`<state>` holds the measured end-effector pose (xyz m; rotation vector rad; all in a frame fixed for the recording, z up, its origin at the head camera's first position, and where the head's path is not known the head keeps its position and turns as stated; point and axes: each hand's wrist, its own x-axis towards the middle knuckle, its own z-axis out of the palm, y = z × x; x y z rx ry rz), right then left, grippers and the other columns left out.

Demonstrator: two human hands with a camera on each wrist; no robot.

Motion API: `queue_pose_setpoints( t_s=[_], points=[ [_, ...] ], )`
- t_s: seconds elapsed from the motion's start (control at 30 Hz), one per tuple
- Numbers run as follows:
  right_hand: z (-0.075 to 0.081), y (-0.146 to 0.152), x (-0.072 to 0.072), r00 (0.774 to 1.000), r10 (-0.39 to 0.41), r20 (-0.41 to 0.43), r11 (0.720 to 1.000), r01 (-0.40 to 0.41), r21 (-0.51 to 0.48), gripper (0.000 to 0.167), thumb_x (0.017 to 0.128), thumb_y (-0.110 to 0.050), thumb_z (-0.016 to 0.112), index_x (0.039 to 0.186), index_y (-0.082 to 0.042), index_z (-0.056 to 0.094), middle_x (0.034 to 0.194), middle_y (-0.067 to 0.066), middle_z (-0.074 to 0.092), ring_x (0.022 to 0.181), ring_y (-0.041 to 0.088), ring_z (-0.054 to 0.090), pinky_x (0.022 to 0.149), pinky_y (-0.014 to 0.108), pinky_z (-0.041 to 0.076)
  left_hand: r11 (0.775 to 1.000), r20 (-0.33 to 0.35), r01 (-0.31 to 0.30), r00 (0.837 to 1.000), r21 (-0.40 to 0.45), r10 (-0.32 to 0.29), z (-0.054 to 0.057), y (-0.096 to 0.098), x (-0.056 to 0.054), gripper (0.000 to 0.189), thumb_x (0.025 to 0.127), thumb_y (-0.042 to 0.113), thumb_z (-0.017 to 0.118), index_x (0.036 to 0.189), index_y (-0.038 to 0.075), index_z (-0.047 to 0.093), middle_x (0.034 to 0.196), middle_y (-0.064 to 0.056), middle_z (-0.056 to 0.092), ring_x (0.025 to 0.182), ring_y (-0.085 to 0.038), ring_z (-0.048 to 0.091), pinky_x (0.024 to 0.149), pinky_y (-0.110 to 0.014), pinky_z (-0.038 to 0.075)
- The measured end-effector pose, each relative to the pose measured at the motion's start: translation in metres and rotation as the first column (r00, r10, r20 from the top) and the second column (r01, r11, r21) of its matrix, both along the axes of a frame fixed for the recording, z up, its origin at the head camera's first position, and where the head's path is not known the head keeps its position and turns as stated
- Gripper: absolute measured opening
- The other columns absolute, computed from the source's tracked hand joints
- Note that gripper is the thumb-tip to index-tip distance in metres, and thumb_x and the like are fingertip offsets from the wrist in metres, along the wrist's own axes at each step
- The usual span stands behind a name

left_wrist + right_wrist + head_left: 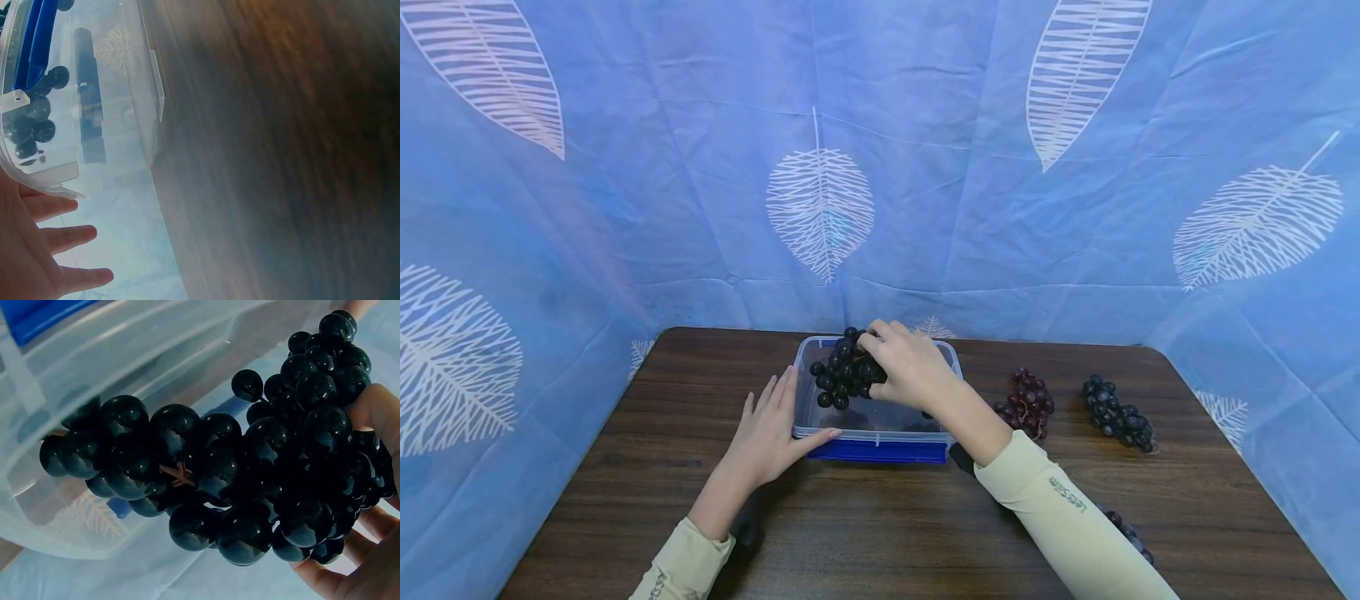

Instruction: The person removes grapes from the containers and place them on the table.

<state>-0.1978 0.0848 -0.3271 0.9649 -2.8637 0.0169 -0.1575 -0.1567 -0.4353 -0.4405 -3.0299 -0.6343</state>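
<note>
A bunch of black grapes point(844, 371) is in my right hand point(912, 365), which grips it from the right, over the clear plastic box point(880, 436) with blue side clips. Seen from the right wrist, the fingers and thumb curl round one end of the glossy black grapes point(219, 475). A dark grape also shows inside the box just below the right wrist. My left hand point(767, 429) rests at the box's left front corner, fingers straight along the left wall and thumb on the front rim. From the left wrist, its spread fingers point(72, 240) appear beside the box.
Right of the box lie a bunch of red grapes point(1028, 405) and a bunch of blue-black grapes point(1118, 413). Another dark bunch point(1127, 533) is partly hidden by the right sleeve. A blue leaf-print cloth point(910, 208) hangs behind the brown wooden table point(880, 533).
</note>
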Motion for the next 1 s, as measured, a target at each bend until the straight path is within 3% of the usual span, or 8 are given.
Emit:
queue_pose_setpoints(
  t_s=[0.4, 0.7, 1.0],
  points=[
    [0.015, 0.009, 0.010, 1.000, -0.006, -0.019, 0.999, 0.005, -0.053, 0.062, 0.086, -0.033, 0.090, 0.137, -0.011, 0.065, 0.144, 0.014, 0.059, 0.126, 0.033, 0.061, 0.089, 0.049, 0.061, 1.000, 0.002, -0.003, 1.000, 0.003, 0.003, 0.000, 0.000, 0.000, 0.120, 0.093, 0.077, 0.060, 0.169, -0.001, 0.010, 0.173, -0.024, 0.020, 0.158, -0.048, 0.022, 0.121, -0.076, 0.017],
    [0.028, 0.017, 0.023, 0.997, -0.007, -0.073, 0.997, 0.001, -0.072, 0.058, 0.084, -0.033, 0.091, 0.133, -0.012, 0.068, 0.142, 0.013, 0.061, 0.123, 0.033, 0.063, 0.099, 0.056, 0.056, 1.000, -0.006, -0.002, 1.000, 0.001, 0.002, 0.000, 0.000, 0.000, 0.120, 0.093, 0.077, 0.060, 0.169, -0.001, 0.010, 0.173, -0.024, 0.021, 0.158, -0.048, 0.023, 0.121, -0.076, 0.017],
    [0.036, 0.023, 0.034, 0.992, 0.015, -0.123, 0.997, -0.023, -0.071, 0.058, 0.084, -0.033, 0.092, 0.132, -0.012, 0.068, 0.140, 0.014, 0.061, 0.118, 0.033, 0.064, 0.090, 0.051, 0.059, 1.000, -0.018, -0.006, 1.000, 0.005, 0.006, -0.001, 0.000, 0.000, 0.120, 0.092, 0.077, 0.061, 0.169, -0.002, 0.012, 0.173, -0.024, 0.023, 0.158, -0.049, 0.024, 0.121, -0.076, 0.018]
  ],
)
